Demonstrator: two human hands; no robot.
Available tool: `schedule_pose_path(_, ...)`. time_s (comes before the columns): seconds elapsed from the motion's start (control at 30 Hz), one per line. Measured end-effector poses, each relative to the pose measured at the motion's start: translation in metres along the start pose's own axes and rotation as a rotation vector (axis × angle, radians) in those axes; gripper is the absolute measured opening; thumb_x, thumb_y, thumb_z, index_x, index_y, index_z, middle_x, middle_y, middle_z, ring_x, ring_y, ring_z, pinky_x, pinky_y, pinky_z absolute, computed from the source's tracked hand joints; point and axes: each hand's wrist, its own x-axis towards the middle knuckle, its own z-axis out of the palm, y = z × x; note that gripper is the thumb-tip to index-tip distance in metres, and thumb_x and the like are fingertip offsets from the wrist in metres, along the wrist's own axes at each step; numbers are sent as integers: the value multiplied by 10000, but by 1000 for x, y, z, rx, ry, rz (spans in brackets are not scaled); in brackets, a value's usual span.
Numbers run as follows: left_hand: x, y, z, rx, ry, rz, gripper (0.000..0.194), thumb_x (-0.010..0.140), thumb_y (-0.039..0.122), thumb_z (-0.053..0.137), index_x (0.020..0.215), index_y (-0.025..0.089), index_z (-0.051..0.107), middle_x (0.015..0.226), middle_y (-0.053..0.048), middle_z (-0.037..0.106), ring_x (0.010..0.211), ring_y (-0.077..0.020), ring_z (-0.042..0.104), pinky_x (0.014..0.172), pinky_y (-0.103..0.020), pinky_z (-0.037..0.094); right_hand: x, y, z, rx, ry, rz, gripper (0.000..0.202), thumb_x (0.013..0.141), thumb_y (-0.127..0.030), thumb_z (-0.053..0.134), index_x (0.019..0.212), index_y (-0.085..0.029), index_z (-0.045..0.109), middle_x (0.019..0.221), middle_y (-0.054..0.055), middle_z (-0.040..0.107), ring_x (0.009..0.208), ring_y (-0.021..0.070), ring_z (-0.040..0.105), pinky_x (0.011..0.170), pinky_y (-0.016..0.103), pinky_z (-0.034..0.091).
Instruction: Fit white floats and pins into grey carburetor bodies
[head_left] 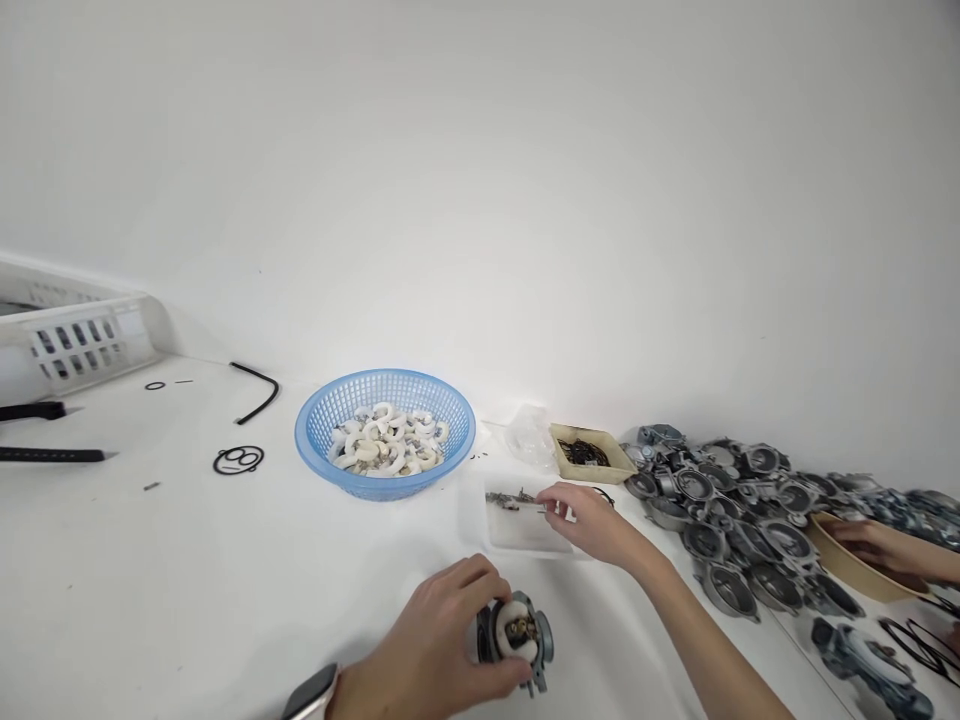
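Observation:
My left hand (pixel 442 640) is wrapped round a grey metal carburetor (pixel 544 640) at the front of the table. A white ring-shaped float and brass fittings show in the carburetor's upturned opening. My right hand (pixel 581 515) reaches over a shallow white tray (pixel 525 540), thumb and fingers closed together at small metal pieces (pixel 510 499). What lies between those fingertips is too small to make out. Behind the tray, a blue basket (pixel 311 445) holds many white floats (pixel 394 440).
A cream box (pixel 622 468) of dark rings and a clear plastic bag (pixel 529 435) stand behind the tray. Carburetor bodies (pixel 742 510) are heaped at right. Another person's hand (pixel 874 545) is in a tan container (pixel 840 565). Black rings (pixel 238 460) and a white crate (pixel 82 345) lie left.

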Motion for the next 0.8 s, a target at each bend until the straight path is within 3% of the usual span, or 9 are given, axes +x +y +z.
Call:
schedule_pose_path(0.1,0,1,-2,9,-16,-4,375,693,244,877,998,234,660,1030,-3,706,925,-235,682,783,-322,502,22,-4,5,-147,-18,-10,219,1033,-176,538,1096,-212,745,1049,64,775,948,233,719,839,391,571)
schedule_pose_path(0.3,0,4,-4,51,-62,-41,395,709,275,908,1033,228,689,1058,-11,722,971,-250,684,820,-322,500,48,-6,13,-394,-120,-137,209,1046,-328,664,1172,-165,699,1114,52,733,969,206,721,873,413,612)
schedule_pose_path(0.53,-1,-1,1,62,-42,6,432,715,320,933,1063,224,697,1050,-14,723,956,-248,683,816,-324,497,49,6,28,-644,-193,-252,191,1047,-305,664,1170,-160,686,1043,35,722,865,179,714,790,368,624)
schedule_pose_path(0.8,-2,-2,1,61,-30,13,450,717,384,947,1061,227,703,1041,-1,719,963,-241,683,817,-318,490,52,10,32,-744,-195,-288,211,1046,-307,669,1193,-156,678,1030,32,722,835,171,716,753,349,630)
